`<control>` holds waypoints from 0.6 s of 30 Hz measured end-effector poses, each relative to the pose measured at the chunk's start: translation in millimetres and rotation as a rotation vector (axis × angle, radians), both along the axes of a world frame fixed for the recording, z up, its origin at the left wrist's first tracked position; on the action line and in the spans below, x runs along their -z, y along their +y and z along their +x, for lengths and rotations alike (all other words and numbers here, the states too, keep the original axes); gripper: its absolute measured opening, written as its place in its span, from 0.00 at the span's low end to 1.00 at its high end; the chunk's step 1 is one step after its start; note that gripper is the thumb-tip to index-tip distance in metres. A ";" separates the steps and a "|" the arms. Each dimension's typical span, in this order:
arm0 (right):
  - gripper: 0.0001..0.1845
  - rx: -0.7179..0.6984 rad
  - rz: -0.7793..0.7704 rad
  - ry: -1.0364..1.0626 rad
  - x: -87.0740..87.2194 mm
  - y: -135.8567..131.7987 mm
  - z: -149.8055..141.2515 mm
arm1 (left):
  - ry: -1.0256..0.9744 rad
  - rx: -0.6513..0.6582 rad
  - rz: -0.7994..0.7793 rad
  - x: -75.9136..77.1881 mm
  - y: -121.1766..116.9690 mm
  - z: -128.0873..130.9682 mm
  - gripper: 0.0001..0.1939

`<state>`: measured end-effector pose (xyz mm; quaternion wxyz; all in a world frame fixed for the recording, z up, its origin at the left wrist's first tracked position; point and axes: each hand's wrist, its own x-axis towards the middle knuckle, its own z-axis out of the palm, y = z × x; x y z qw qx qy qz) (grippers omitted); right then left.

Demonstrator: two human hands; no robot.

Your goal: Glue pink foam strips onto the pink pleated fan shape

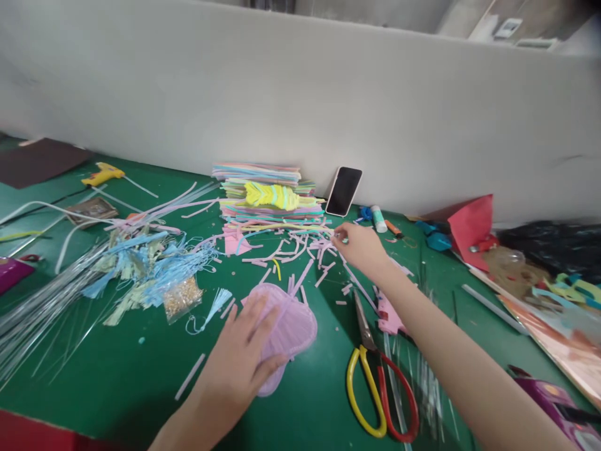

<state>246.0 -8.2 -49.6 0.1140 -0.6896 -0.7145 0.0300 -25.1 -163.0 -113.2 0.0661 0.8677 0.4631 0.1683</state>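
Note:
My left hand (244, 351) lies flat with its fingers spread over a lavender, rounded, lobed piece (293, 326) with a stitched-looking edge. Farther out, my right hand (357, 245) has thumb and fingers pinched together at the right ends of loose pastel pipe cleaners (282, 227). Its fingertips appear to grip a thin pipe cleaner, though the contact is partly hidden. Short cut lavender bits (282, 255) are scattered between the hands. Scissors (369, 351) with one yellow and one red handle rest below my right forearm, blades slightly apart.
Stacked pipe cleaner bundles (263, 172) and a leaning phone (344, 191) stand by the pale wall. Blue tassels (164, 263) and a bag of gold beads (183, 299) lie left. A yellow glue gun (104, 174) is far left; a pink one (389, 316) sits beneath my right arm.

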 end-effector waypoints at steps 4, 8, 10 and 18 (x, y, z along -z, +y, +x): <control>0.18 0.003 -0.028 -0.018 1.5 36.0 -9.5 | 0.107 0.071 0.096 14.5 6.5 10.3 0.29; 0.18 0.051 -0.037 -0.022 4.1 64.6 -15.4 | 0.147 0.067 0.154 15.9 5.4 10.0 0.27; 0.18 0.101 -0.048 -0.011 6.0 79.7 -16.4 | 0.156 0.064 0.164 19.1 2.6 9.4 0.28; 0.19 0.172 -0.209 0.125 13.8 126.1 -8.8 | 0.056 0.064 0.176 -30.8 37.7 7.0 0.28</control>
